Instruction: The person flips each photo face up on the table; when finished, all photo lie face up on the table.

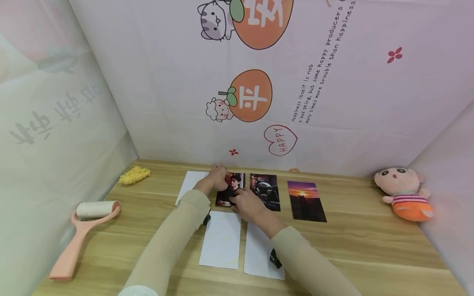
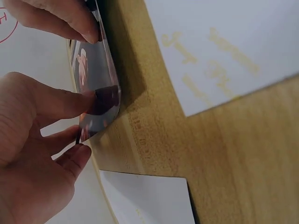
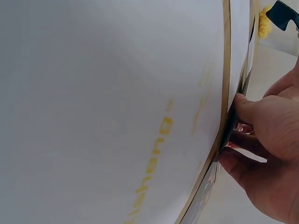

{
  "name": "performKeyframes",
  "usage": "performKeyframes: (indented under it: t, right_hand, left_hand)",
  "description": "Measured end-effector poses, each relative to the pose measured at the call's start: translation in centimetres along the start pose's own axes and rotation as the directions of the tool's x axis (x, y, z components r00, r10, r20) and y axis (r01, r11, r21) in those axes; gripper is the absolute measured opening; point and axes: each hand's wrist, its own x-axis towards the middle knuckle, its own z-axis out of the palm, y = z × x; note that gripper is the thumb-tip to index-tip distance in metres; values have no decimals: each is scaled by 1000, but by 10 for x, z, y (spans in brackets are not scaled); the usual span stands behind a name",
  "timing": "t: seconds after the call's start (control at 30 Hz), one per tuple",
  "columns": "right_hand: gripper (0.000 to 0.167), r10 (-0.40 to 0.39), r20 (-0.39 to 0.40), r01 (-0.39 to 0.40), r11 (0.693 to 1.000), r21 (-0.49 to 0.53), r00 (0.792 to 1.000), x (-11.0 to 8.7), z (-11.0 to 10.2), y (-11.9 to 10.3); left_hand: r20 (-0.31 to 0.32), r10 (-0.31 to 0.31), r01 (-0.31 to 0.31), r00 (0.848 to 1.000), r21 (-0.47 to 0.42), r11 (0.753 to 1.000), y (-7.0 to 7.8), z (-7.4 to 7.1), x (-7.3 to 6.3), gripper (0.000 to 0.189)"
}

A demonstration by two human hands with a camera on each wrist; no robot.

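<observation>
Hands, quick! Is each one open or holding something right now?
Left hand: closed, pinching the photo of a person.
Right hand: closed, pinching the same photo.

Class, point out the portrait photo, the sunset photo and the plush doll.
Portrait photo [image 1: 233, 191]: head view, on the pictured dark clothing.
Sunset photo [image 1: 306, 202]: head view, dark area below the sun.
Plush doll [image 1: 408, 199]: head view, on its striped top.

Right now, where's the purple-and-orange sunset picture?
In the head view, the sunset picture lies right of centre, between the dark rectangular picture on its left and the pink-and-orange plush doll.
</observation>
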Motion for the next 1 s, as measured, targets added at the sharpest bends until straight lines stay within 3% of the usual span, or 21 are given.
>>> performKeyframes:
  t: [0.47,0.7,0.83,1.0]
  right_hand:
    - [36,22,21,-22,1000,-1,1000,1,-2,-2]
    - [38,20,6,-20,999,27,1000,0,-1,-1]
    - [38,25,32,-26,999,27,999,0,-1,-1]
    - [37,32,37,-33,999,33,999,0,0,-2]
  left_hand:
    - [37,-13,15,999,-32,999,0,-2,0,55]
    - [48,19,-22,999,62,998,4,-2,0,54]
    - [45,8,-13,999,107,994,7,-1,-2,52]
    - [28,-1,-1,1000,71,997,5,1,-4,49]
